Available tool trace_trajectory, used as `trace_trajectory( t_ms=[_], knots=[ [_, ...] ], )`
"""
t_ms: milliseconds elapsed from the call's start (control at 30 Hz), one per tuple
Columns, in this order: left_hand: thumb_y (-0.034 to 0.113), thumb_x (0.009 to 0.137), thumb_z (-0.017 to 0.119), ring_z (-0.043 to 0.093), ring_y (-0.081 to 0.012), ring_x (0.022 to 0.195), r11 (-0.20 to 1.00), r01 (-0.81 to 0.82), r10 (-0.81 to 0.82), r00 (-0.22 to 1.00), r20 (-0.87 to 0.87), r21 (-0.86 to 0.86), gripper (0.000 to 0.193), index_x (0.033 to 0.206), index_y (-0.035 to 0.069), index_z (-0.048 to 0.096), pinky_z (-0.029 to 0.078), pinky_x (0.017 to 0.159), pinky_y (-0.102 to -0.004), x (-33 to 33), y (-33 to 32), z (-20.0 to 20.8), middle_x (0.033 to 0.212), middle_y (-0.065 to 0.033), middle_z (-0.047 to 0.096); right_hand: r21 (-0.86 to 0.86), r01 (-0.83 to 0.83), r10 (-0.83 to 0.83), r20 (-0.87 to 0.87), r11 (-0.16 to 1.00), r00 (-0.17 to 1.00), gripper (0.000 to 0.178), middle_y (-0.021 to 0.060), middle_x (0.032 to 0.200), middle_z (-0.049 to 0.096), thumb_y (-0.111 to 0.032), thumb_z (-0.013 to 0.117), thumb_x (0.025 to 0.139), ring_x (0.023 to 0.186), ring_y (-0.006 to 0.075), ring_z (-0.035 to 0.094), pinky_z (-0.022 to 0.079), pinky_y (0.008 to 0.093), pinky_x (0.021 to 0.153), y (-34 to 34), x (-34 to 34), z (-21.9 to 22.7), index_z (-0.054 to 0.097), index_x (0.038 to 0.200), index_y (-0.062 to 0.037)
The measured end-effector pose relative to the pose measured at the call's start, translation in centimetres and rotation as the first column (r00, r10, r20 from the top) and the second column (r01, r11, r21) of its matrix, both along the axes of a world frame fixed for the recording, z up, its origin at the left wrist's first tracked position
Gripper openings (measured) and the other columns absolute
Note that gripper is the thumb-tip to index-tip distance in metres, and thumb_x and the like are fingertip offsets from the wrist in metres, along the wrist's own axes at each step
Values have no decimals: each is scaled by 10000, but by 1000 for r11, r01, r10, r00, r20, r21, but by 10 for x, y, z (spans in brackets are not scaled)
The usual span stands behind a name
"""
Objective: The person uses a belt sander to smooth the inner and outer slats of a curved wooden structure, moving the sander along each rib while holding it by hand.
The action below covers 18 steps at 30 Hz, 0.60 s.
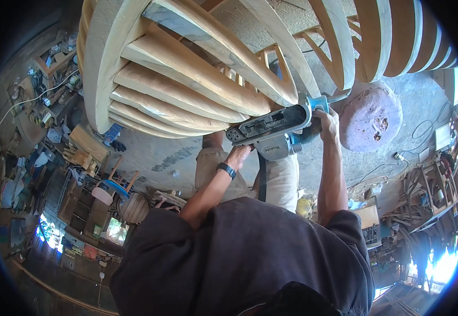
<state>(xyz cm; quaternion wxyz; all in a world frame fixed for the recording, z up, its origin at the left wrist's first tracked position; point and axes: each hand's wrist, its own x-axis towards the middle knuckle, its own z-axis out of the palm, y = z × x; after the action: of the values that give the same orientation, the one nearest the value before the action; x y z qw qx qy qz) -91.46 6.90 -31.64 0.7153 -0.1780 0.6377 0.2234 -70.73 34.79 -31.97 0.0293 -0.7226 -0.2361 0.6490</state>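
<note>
Both of my hands hold a belt sander (pixel 277 149) with a grey body and blue parts. My right hand (pixel 329 124) is wrapped round its blue rear handle on the right. At the other end, my left hand (pixel 239 156) grips the sander from the near side, with most of its fingers hidden behind the body. The sander lies tilted against the near ends of several curved, pale wooden slats (pixel 197 79). These slats fan out from a broad upright wooden rib (pixel 114 58) on the left. Whether the belt is running cannot be told.
More curved wooden ribs (pixel 379 42) stand at the far right. A rounded, purplish lump (pixel 371 116) sits on the concrete floor beside my right hand. Cables (pixel 381 169) trail across the floor at right. A small stool (pixel 112 192) and cluttered scraps (pixel 84 155) lie at left.
</note>
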Motion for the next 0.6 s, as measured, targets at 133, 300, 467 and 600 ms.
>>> trace_trajectory(
  t_ms=[133, 300, 467, 600],
  knots=[
    [121, 913, 562, 555, -121, 1099, 997, -60, 61, 998, -14, 55, 297, 1198, 136, 646, 433, 917, -343, 1, 10, 0, 1213, 11, 631, 16, 18, -18, -22, 1000, 1000, 186, 86, 726, 651, -94, 649, 719, 605, 159, 596, 454, 272, 547, -6, 2, -10, 688, 856, 25],
    [122, 885, 595, 562, -115, 1035, 999, -53, 53, 999, 0, 4, 255, 1126, 108, 677, 436, 875, -312, -8, 4, 15, 1172, 13, 642, 47, -27, 30, -58, 998, 998, 184, 79, 733, 648, -117, 639, 737, 638, 159, 600, 452, 265, 589, -7, -3, 8, 684, 846, 25],
    [130, 867, 619, 552, -95, 983, 1000, -17, 17, 1000, 10, 25, 200, 1051, 123, 696, 432, 826, -306, -20, 22, 45, 1093, 21, 655, 24, 61, -60, -30, 998, 998, 148, 71, 703, 631, -84, 677, 740, 606, 136, 581, 436, 258, 558, -1, -8, 36, 671, 846, 19],
    [151, 874, 616, 548, -87, 966, 998, 56, -55, 997, 48, -22, 200, 1060, 136, 687, 426, 816, -301, -20, 21, 41, 1084, 30, 652, 9, 75, -75, -27, 997, 997, 150, 70, 715, 635, -86, 669, 730, 606, 141, 580, 436, 260, 572, 3, -9, 37, 669, 835, 21]
  ],
)
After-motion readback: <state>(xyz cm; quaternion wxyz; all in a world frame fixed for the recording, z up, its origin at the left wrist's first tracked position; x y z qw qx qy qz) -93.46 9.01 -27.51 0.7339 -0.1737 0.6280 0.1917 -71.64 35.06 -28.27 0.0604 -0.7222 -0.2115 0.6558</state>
